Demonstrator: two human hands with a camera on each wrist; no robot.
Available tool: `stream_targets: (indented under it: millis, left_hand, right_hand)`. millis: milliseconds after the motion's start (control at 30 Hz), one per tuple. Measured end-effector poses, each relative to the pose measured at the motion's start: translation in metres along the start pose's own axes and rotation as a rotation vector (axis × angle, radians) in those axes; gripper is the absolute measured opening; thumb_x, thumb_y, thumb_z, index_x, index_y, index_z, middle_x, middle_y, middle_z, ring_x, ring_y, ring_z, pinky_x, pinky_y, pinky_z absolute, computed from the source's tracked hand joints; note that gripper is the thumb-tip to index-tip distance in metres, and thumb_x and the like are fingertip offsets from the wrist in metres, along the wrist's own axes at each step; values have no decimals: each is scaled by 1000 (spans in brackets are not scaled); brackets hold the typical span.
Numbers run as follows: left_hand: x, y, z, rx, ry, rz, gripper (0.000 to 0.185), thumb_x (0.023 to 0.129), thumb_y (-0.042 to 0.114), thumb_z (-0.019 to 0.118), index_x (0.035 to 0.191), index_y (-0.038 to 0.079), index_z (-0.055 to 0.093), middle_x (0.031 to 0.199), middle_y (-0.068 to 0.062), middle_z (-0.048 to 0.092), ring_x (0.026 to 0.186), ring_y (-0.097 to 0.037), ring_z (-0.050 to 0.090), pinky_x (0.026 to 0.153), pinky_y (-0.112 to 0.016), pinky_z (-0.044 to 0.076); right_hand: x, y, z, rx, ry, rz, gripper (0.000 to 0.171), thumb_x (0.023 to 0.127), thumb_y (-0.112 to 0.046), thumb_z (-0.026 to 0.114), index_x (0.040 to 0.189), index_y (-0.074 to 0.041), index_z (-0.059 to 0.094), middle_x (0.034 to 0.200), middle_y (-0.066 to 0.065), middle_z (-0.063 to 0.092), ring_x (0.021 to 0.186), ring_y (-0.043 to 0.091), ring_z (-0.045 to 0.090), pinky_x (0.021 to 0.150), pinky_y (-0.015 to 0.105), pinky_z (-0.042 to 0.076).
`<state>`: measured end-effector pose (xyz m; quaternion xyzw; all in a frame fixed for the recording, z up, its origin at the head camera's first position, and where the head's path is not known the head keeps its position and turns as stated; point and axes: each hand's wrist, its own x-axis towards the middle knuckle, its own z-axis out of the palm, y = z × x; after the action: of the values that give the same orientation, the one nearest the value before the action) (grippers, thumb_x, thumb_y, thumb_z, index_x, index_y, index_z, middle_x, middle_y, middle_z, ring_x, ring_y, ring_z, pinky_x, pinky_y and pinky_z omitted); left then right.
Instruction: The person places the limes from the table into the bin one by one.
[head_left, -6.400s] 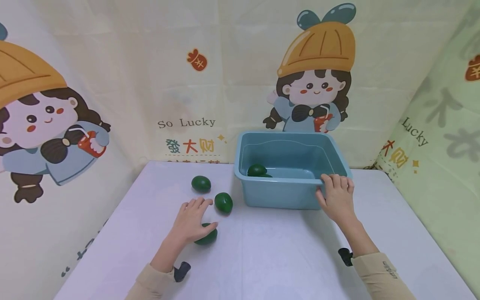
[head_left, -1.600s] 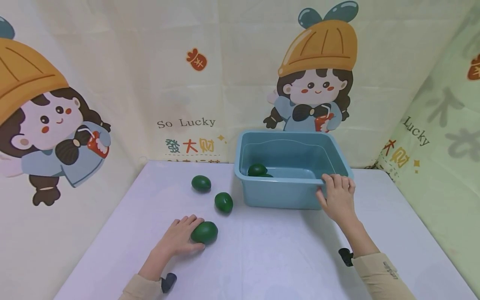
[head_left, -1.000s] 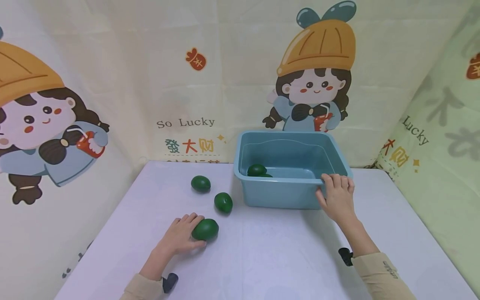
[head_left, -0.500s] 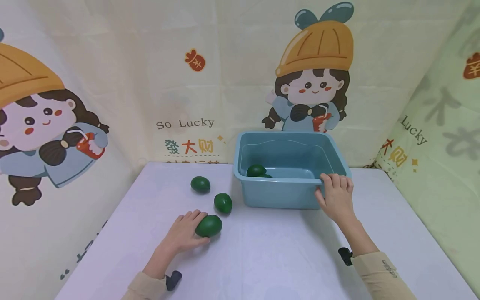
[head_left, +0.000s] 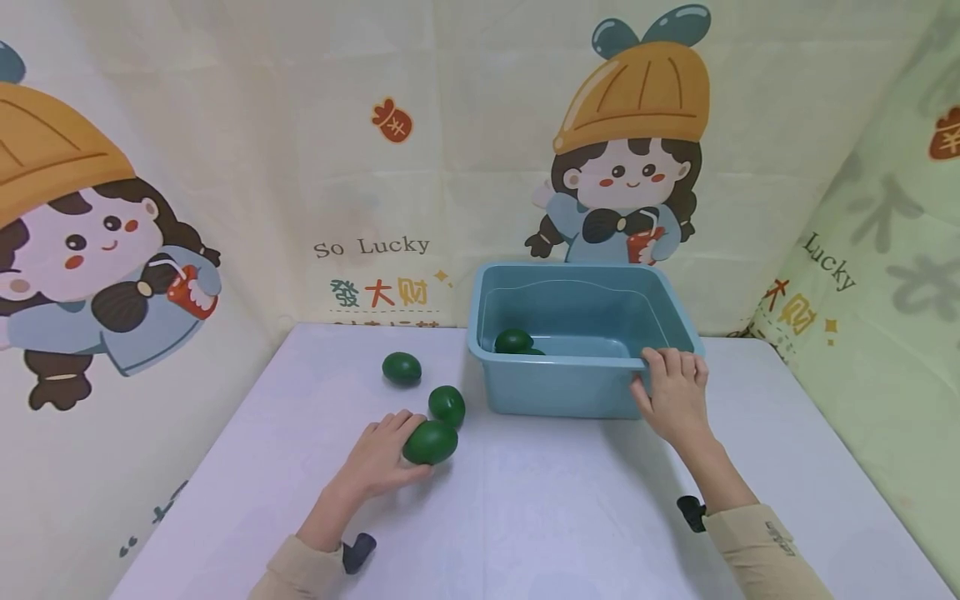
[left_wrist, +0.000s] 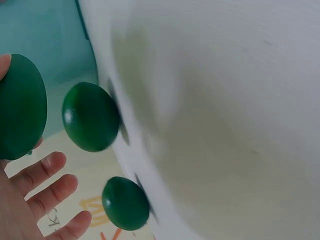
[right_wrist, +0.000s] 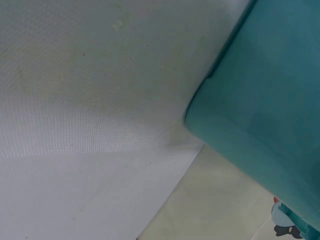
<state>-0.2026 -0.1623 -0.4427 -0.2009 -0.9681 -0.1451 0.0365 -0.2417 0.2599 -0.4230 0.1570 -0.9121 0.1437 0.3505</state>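
Observation:
My left hand (head_left: 381, 460) pinches a smooth, dark green avocado (head_left: 431, 442) between thumb and fingers, over the table. In the left wrist view, the held avocado (left_wrist: 21, 107) shows at the left edge, with the other fingers (left_wrist: 52, 192) spread below it. Just behind it lies a second avocado (head_left: 447, 406), and farther back a third avocado (head_left: 402, 368). My right hand (head_left: 675, 398) grips the front right rim of a blue plastic tub (head_left: 562, 387), fingers over the edge and thumb outside. Inside the tub's left end sits an avocado (head_left: 513, 340), with part of another showing.
The white table (head_left: 540, 508) extends around the tub to a printed cloth (head_left: 480, 150) hung behind and at both sides. The tub stands near the table's back edge. Its corner (right_wrist: 200, 115) shows close up in the right wrist view. A dark wrist mount (head_left: 360, 552) sits at my left cuff.
My left hand, earlier reaching over the nearest avocado, has taken hold of it, lifted it and moved it forward and right toward the tub. The right hand stays on the rim.

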Motion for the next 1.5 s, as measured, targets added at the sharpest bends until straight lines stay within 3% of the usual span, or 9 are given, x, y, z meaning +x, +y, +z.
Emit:
stream_targets:
  millis: [400,733,1067,1500]
  left_hand:
    - [12,15,-9,-21,15,-19,70,69,45,70,126,11,49,119,-7,51,107,-24,46,88,-49,37]
    - [19,23,-14,-32,18,1,69,71,45,69,127,12,48,117,-7,51,106,-24,46,88,-48,37]
    - [25,31,-18,-25,42,28,67,70,46,68,125,13,49,114,-5,51,103,-23,46,85,-45,38]
    - [32,41,-21,-70,66,5,65,72,47,67,126,16,48,118,-3,49,110,-22,45,93,-47,35]
  right_hand:
    - [1,0,1,-3,6,-4,41,85,-30,35,110,1,43,99,19,38,90,38,29,87,56,15]
    - [1,0,0,-10,13,-9,38,81,-23,44,110,1,43,99,20,38,90,38,30,85,55,16]
    - [2,0,1,-8,30,-12,44,86,-33,31,109,2,45,99,20,38,90,39,30,86,55,16]
    - [1,0,1,-3,38,-19,42,84,-30,35,109,2,45,99,21,39,90,39,31,86,55,16]
